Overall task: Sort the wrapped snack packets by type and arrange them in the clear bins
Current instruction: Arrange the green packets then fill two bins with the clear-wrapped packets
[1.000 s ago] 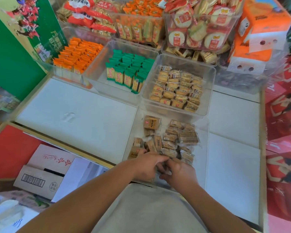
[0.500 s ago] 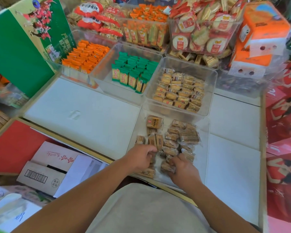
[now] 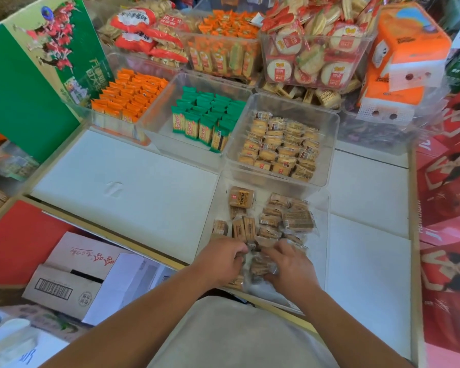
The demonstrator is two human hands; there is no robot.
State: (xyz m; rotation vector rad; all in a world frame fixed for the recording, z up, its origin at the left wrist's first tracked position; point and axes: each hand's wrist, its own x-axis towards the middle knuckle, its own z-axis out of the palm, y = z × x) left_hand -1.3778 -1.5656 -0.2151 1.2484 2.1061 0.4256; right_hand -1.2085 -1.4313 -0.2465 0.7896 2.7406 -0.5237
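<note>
Left hand and right hand, fingers curled, grip brown clear-wrapped snack packets inside near clear plastic bin.

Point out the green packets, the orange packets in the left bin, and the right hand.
green packets [image 3: 207, 115]: head view, tops of the middle rows.
orange packets in the left bin [image 3: 130, 94]: head view, middle of the block.
right hand [image 3: 290, 266]: head view, back of the hand.

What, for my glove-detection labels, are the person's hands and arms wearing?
Nothing: the left hand and right hand are bare, with no gloves, and no rings, watch or bracelet show. Both forearms are bare to the frame's edge, no sleeve in sight. Below them lies a pale grey garment.
</note>
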